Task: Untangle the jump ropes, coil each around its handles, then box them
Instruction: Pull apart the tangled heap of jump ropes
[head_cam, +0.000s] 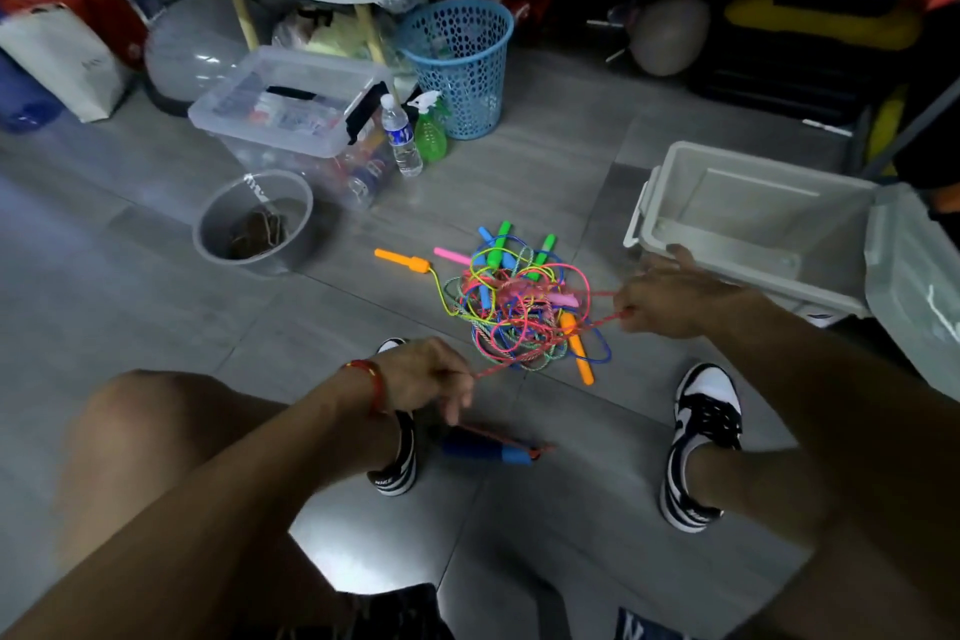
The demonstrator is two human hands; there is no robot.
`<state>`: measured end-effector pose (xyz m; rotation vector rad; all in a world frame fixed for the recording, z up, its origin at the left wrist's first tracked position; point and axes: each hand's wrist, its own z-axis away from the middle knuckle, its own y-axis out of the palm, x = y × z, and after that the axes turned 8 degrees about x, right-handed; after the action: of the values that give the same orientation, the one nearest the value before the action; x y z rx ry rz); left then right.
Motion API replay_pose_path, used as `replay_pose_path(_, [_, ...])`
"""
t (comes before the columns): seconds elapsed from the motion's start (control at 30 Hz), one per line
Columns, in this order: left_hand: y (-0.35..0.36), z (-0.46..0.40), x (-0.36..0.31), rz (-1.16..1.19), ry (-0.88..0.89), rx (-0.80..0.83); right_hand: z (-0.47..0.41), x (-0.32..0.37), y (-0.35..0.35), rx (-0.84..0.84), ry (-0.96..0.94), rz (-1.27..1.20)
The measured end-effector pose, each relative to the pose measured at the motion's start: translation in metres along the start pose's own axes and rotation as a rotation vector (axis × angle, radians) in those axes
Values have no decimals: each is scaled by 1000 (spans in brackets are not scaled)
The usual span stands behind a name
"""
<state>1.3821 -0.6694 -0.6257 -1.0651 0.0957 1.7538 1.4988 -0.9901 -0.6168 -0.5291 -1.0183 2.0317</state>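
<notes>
Item: tangled heap of thin, multicoloured cord jump ropes with bright plastic stick handles (524, 299), lying on the grey tiled floor (156, 276) just above frame centre. A red braided cord (524, 351) is drawn taut between the left hand (423, 372), pinching at 7 o'clock of the heap, and the right hand (670, 299), pinching at 3 o'clock. Open pale grey plastic storage box (753, 216) at 2 o'clock. Judged light, limp, snag-prone; best taken by the rigid handles.
</notes>
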Motion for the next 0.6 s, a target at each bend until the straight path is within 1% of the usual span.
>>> replay_pose_path(0.03, [-4,3,18,-40,-66,20,-2,-9,2,-7,48,-4])
replay_pose_path(0.07, [-4,1,45,-50,-118,49,-4,-13,0,-32,43,-55])
replay_pose_path(0.1, [-3,-2,70,-81,-185,78,-6,-10,-5,-58,-15,-163])
replay_pose_path(0.13, [4,-4,86,-193,-270,63,-6,-1,-14,-72,-106,-312])
replay_pose_path(0.17, [12,-6,90,-322,-299,19,-3,13,-25,-75,-194,-422])
replay_pose_path(0.2, [15,-9,76,-398,-239,-23,0,29,-35,-82,-273,-465])
replay_pose_path(0.23, [18,-11,51,-371,-161,-61,3,46,-41,-103,-336,-462])
replay_pose_path(0.27, [21,-11,19,-205,-55,-93,5,63,-46,-138,-376,-408])
replay_pose_path(0.3, [22,-12,-6,-19,56,-139,6,77,-47,-191,-396,-304])
replay_pose_path(0.33, [21,-15,-24,119,166,-184,6,85,-47,-236,-387,-203])
replay_pose_path(0.37, [19,-15,-30,121,220,-228,5,87,-44,-257,-354,-152])
replay_pose_path(0.4, [13,-11,-35,62,222,-284,3,83,-42,-259,-324,-136])
replay_pose_path(0.47, [1,-5,-35,81,174,-353,-3,63,-36,-246,-259,-119])
replay_pose_path(0.5, [-7,1,-32,106,194,-412,-8,45,-30,-232,-211,-106])
replay_pose_path(0.53, [-18,9,-31,129,204,-479,-11,27,-24,-220,-151,-91])
replay_pose_path(0.6, [-36,19,-20,198,220,-628,-12,-6,-7,-142,8,-96])
